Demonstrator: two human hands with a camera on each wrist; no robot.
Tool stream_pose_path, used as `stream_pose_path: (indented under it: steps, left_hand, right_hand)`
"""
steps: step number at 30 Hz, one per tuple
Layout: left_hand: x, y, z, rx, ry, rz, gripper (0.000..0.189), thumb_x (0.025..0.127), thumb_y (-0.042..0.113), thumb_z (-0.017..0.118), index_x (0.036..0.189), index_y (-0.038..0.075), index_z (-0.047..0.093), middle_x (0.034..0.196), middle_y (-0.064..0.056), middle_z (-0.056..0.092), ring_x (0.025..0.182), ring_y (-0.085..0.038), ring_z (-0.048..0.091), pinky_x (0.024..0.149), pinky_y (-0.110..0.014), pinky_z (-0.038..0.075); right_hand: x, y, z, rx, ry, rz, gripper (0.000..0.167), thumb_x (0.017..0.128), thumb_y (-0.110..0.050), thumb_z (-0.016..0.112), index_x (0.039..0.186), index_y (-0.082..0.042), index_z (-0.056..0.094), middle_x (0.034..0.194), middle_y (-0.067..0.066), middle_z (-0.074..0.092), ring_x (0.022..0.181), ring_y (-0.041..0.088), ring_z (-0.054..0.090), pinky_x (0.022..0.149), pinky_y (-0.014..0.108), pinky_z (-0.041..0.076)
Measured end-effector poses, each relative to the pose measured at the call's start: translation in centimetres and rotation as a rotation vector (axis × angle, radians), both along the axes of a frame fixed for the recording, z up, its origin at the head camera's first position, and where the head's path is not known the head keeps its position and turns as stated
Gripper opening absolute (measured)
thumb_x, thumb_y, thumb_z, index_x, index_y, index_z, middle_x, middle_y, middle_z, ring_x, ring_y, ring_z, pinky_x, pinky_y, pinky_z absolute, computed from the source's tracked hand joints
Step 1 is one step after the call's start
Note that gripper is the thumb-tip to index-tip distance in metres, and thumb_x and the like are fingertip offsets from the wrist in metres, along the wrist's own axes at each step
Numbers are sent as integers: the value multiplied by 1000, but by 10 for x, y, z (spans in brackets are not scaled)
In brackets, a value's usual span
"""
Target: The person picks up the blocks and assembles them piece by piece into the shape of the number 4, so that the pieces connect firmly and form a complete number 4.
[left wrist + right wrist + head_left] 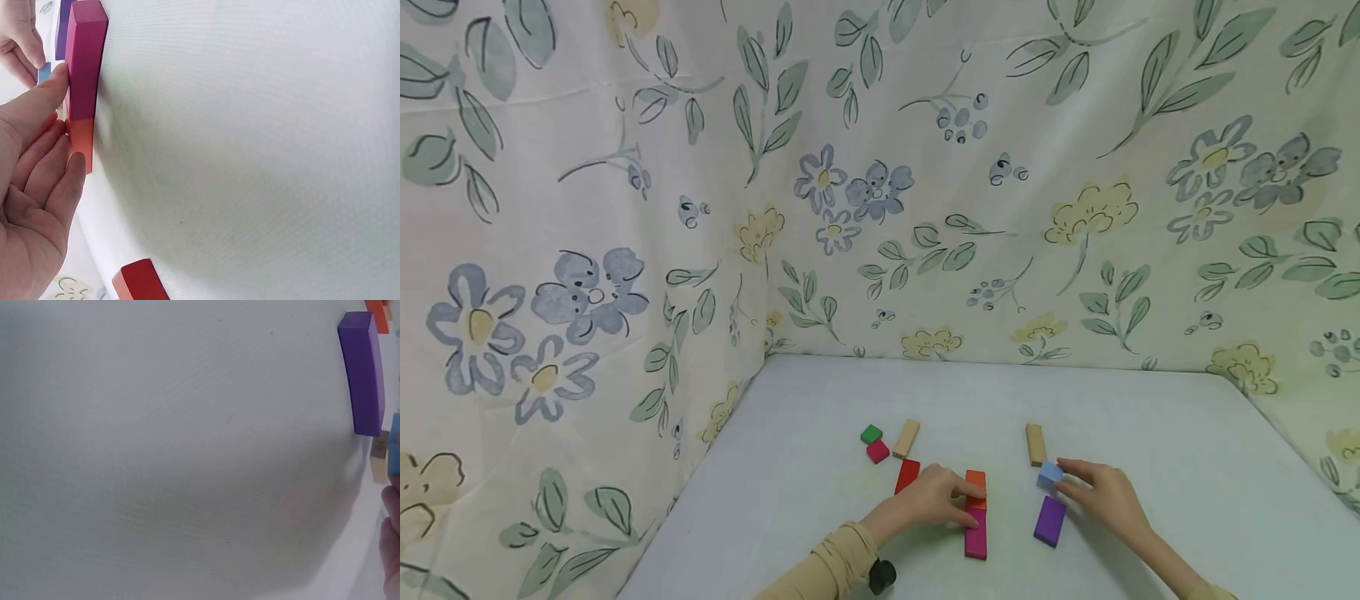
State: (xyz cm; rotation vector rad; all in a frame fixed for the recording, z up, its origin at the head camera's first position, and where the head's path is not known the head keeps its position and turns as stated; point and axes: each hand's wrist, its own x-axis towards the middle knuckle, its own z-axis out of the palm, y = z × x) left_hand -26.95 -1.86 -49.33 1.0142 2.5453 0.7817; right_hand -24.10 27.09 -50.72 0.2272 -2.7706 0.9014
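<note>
Left hand (928, 496), fingers relaxed, touches the orange block (976, 478) and magenta block (976, 544), where light pressure should keep them in line, while the right hand (1107, 493) pinches the blue cube (1049, 475) between a wooden block (1035, 443) and purple block (1049, 522), best kept level.

Head view: even, soft light; faint shadows on the surface (1120, 408). Left wrist: brighter, diffuse shadow beside the magenta block (86, 62). Right wrist: dimmer, greyer; broad soft-edged shadow below the purple block (364, 375), which looks bowed near the frame edge
</note>
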Motion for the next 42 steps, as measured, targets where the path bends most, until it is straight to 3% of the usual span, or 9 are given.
stream_pose_path:
  steps: [18,25,33,42]
  left_hand:
    - [-1,0,1,-19,11,-3,43,80,29,76,121,27,66,114,14,68,72,3,43,54,-14,34]
    - [-1,1,-1,-27,6,5,43,80,29,76,121,27,66,112,15,68,70,4,42,54,-14,34]
    - [-1,0,-1,-21,-2,5,42,80,29,76,121,27,66,114,14,68,75,2,46,59,-12,37]
    - [-2,0,0,-17,13,-16,42,80,29,76,120,26,67,113,14,69,76,2,46,59,-12,37]
  right_hand:
    - [0,-8,4,-18,74,37,37,77,-17,76,109,-1,69,103,14,72,100,37,65,81,48,52]
    - [-3,-18,9,-19,145,51,36,76,-15,77,107,0,70,100,13,73,95,36,67,78,45,54]
    - [-8,-29,14,-53,92,59,37,77,-16,77,109,-1,69,103,14,72,98,34,67,79,43,54]
    - [-16,-41,17,-52,152,82,35,76,-18,78,107,-2,71,99,10,74,92,30,69,77,42,54]
